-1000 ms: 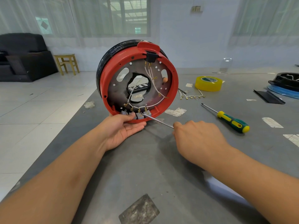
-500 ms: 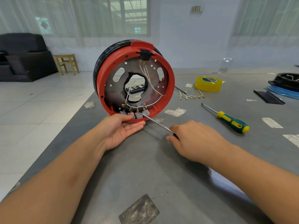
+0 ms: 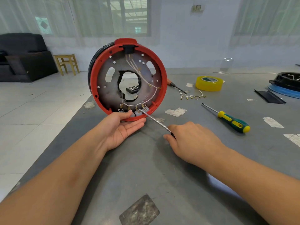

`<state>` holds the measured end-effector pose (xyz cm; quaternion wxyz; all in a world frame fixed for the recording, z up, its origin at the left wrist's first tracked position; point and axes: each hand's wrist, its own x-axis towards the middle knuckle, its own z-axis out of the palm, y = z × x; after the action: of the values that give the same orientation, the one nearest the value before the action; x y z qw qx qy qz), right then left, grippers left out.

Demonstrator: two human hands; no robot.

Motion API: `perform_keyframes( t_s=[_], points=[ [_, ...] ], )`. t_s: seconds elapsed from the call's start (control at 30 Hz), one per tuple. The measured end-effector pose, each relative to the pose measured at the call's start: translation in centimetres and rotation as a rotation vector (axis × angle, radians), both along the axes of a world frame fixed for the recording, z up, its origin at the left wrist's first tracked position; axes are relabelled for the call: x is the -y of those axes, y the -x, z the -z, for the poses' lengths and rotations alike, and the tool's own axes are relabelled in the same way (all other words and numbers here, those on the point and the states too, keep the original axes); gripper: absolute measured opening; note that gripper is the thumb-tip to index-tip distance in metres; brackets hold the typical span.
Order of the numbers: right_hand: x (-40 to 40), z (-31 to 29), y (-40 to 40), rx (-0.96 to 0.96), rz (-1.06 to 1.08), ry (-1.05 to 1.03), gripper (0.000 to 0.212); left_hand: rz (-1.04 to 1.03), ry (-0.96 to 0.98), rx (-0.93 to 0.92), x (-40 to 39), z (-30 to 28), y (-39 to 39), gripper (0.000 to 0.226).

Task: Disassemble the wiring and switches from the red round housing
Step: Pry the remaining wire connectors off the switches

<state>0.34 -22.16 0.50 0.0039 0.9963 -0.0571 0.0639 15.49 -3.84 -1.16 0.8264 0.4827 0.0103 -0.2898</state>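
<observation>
The red round housing [image 3: 159, 71] stands on its edge on the grey table, its open side facing me. White wires [image 3: 152, 95] run from a black block at its top down to several small grey switches [image 3: 138, 112] along the bottom rim. My left hand [image 3: 121, 129] cups the housing's lower rim, palm up, thumb pressed by the switches. My right hand [image 3: 193, 142] grips a thin metal screwdriver [image 3: 154, 119] whose tip rests against the switches.
A green and yellow screwdriver [image 3: 230, 121] lies to the right. Behind it sit a yellow tape roll [image 3: 209, 83], loose white wires [image 3: 194, 96] and an orange-handled tool [image 3: 176, 86]. Black and blue parts [image 3: 285, 86] lie at the far right. The table's left edge drops to tiled floor.
The housing has turned to face me more squarely. My right hand slid back along the table while the screwdriver tip stayed at the switches.
</observation>
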Motion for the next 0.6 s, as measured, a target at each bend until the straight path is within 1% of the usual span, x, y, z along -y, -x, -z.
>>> perform_keyframes(
  t_s=[0.23,0.6],
  points=[
    [-0.3,0.2,-0.1,0.006,0.009,-0.002,0.037,0.0,0.003,0.005,0.1,0.0,0.2,0.014],
    [0.9,-1.5,0.1,-0.1,0.008,-0.026,0.039,0.005,-0.082,0.043,0.2,0.1,0.2,0.008]
  ],
)
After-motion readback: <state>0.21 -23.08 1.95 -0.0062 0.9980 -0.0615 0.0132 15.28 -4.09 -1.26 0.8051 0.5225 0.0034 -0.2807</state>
